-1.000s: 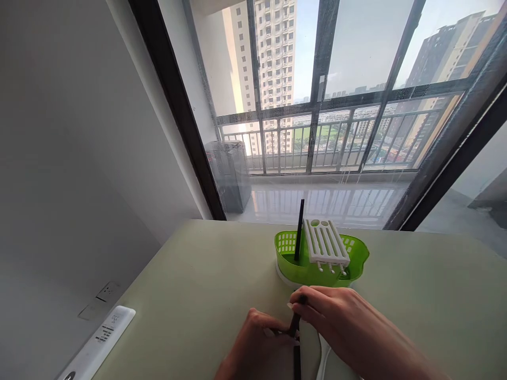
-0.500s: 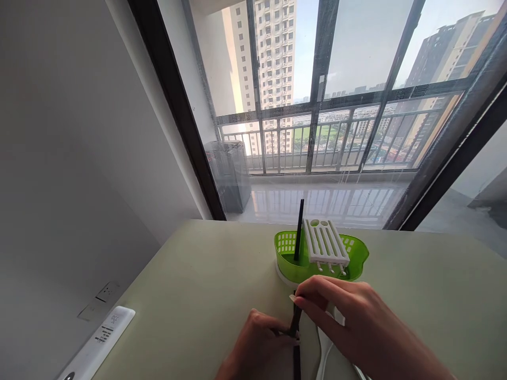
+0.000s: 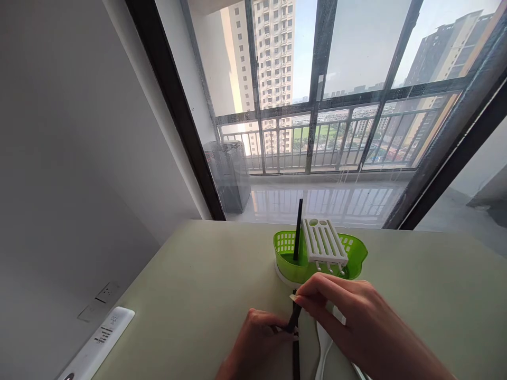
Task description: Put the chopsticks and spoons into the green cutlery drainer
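My left hand point(image 3: 261, 335) is closed at the lower middle, its thumb and fingers pinching black chopsticks point(image 3: 296, 356). Just above it, my right hand point(image 3: 344, 311) grips the same dark sticks near their far end between thumb and fingertips. How many sticks are held is hard to make out. A white spoon-like utensil point(image 3: 324, 343) lies on the table, partly under my right hand. Beyond the hands sits a green basket point(image 3: 295, 273) with a white slotted rack point(image 3: 327, 243) across it. More black chopsticks point(image 3: 298, 229) stand upright in its left part.
The pale green table point(image 3: 222, 264) carries everything. A long white device with dark markings point(image 3: 103, 338) lies along its left edge, near a wall socket point(image 3: 108, 292). A shiny utensil edge point(image 3: 359, 370) shows under my right wrist. A glass door with a dark frame point(image 3: 178, 111) stands behind.
My right hand has shifted slightly up along the chopsticks, its fingers still pinching, uncovering more of the white utensil. My left hand has stayed nearly still. The basket has not moved.
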The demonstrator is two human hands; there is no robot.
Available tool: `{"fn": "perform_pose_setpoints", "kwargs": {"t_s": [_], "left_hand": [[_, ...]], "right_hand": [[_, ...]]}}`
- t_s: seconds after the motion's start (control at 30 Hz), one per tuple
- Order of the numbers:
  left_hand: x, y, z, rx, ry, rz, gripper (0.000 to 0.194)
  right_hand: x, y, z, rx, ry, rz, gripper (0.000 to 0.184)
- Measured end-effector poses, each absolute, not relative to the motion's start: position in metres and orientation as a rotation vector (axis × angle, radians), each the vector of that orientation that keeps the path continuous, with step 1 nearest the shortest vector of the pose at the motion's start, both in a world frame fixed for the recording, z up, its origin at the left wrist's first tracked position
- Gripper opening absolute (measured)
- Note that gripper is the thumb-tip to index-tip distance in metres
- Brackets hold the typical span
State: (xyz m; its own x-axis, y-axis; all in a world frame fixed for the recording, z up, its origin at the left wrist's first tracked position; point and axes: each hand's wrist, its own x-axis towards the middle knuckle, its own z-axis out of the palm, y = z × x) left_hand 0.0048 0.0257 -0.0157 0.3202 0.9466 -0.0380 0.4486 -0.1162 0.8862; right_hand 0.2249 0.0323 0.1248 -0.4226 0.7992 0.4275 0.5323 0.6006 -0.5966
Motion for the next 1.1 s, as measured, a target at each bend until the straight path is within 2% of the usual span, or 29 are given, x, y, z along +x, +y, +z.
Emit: {"fn": "perform_pose_setpoints", "kwargs": {"t_s": [0.17, 0.33, 0.63, 0.77, 1.1], "left_hand": [[0.003, 0.028, -0.02, 1.634, 1.162, 0.905, 0.021], [0.001, 0.027, -0.026, 1.737, 1.183, 0.97, 0.006], [0.006, 0.023, -0.019, 1.765, 1.171, 1.094, 0.005], [0.016, 0.026, 0.009, 1.818, 1.118, 1.21, 0.004], [0.048, 0.047, 0.124, 2.055, 0.841, 1.232, 0.018]], "right_hand": [[0.224, 0.031, 0.126, -1.039, -2.136, 0.495, 0.022], [0.224, 0.033, 0.126, -1.03, -2.146, 0.488, 0.021], [0.223, 0.031, 0.125, -0.939, -2.161, 0.366, 0.023], [0.228, 0.026, 0.133, -0.922, -2.164, 0.314, 0.023], [0.251, 0.014, 0.152, -0.887, -2.038, 0.192, 0.01]]}}
